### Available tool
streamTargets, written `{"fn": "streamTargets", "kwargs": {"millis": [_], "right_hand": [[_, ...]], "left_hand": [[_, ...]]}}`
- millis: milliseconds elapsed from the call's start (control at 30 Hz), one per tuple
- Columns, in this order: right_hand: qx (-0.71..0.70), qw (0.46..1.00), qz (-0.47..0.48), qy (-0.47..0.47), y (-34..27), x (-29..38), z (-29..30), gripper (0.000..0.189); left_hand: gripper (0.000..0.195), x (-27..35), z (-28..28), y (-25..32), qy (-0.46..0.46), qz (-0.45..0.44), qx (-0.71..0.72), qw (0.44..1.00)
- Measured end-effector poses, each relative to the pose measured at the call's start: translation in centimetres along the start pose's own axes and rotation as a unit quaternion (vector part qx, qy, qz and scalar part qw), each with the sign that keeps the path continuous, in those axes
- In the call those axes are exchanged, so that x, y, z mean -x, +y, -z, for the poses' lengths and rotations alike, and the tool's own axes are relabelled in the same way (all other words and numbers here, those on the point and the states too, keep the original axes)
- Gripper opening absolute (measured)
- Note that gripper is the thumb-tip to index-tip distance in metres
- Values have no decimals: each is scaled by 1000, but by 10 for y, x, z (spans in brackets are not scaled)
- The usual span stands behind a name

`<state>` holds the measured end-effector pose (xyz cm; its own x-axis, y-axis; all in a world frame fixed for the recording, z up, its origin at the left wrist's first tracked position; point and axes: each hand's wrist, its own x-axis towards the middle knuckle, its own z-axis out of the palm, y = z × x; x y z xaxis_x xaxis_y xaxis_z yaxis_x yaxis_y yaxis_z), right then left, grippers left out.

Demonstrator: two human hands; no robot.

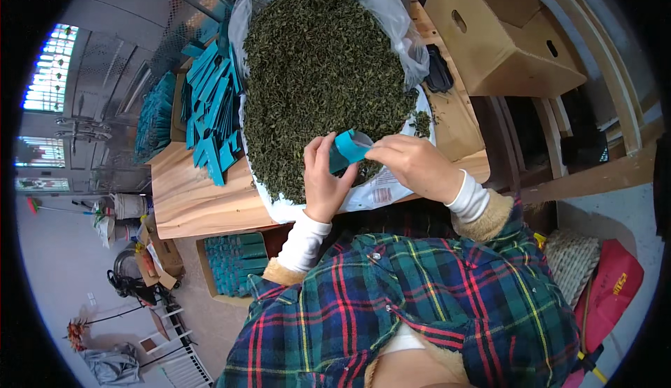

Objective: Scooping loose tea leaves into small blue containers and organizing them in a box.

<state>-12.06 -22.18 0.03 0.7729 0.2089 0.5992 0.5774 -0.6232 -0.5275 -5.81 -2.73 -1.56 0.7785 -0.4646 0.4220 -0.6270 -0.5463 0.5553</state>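
My left hand (pixel 326 181) holds a small teal packet (pixel 348 146) upright above the near part of a large heap of dried green leaves (pixel 320 68). The packet's top looks open, and a pale lining shows inside. At its rim, the fingers of my right hand (pixel 414 165) pinch the edge; whether they hold anything else is hidden. The leaves lie in a big clear plastic bag (pixel 390 13) spread over the wooden table (pixel 204 204). Left of the heap is a pile of flat teal packets (pixel 209 99).
More teal packets (pixel 156 118) stand farther left. A cardboard box of filled-looking teal packs (pixel 236 262) sits on the floor below the table. At the right are a black plastic tray (pixel 439 68) and a large cardboard box (pixel 503 47). A red cushion-like item (pixel 610 288) lies lower right.
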Motion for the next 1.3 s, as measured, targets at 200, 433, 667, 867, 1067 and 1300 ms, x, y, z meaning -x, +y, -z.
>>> {"fn": "streamTargets", "kwargs": {"millis": [200, 433, 667, 867, 1067, 1300], "right_hand": [[-153, 968, -196, 20, 11, -2, -1, 14], [-221, 939, -262, -34, 12, -16, 31, 15], [-294, 895, -334, 26, 54, -39, 16, 20], [-87, 944, -297, 113, 85, -77, -12, 20], [-48, 955, -251, 149, 107, -99, -19, 19], [24, 982, -142, 125, 54, -89, -6, 16]], "left_hand": [[59, 0, -2, -4, -17, -46, -46, 998], [54, -12, 14, -6, -38, -2, -33, 999], [48, -16, 34, -38, 21, 105, 170, 980], [51, -1, 41, -46, 31, 87, 181, 979], [50, 10, 44, -52, 60, 102, 241, 963], [54, 0, 56, -60, 32, 94, 239, 966]]}}
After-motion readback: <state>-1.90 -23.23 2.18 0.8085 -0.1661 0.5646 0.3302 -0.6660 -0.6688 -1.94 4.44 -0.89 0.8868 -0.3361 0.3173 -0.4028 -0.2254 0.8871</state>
